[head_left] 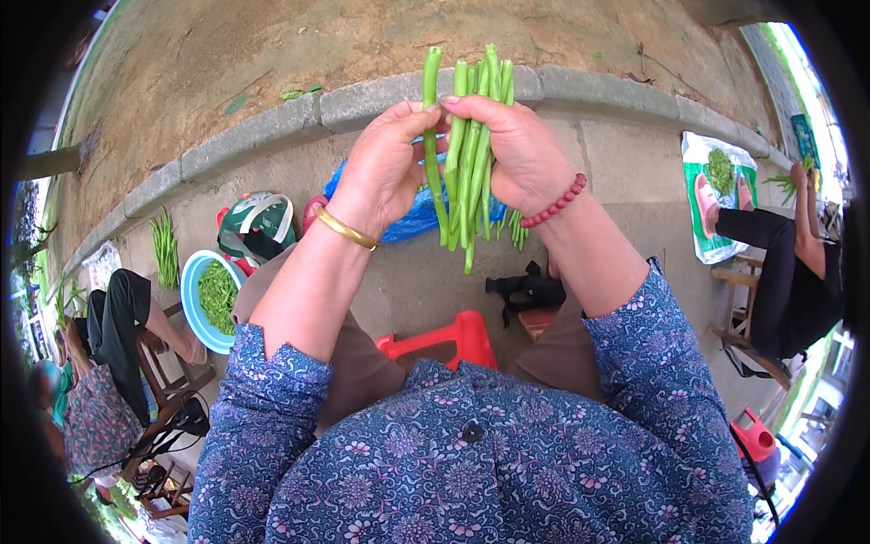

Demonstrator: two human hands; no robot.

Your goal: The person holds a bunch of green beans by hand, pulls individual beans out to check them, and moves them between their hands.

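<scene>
My right hand (523, 149) grips a bunch of long green stalks (472, 163), held upright over the pavement. Beside it my left hand (394, 156), with a gold bangle at the wrist, pinches a single green stalk (431, 81) between thumb and fingers. The two thumbs nearly meet between the single stalk and the bunch. A blue plastic bag (414, 221) lies on the ground behind the hands, partly hidden by them. More green stalks (518, 231) lie by its right side.
A light blue basin (189, 299) of chopped greens and a green-and-white container (255, 224) stand at left, near a stalk bundle (164, 248). A red plastic stool (469, 336) is below. Seated people are at both sides; a stone curb (367, 98) crosses ahead.
</scene>
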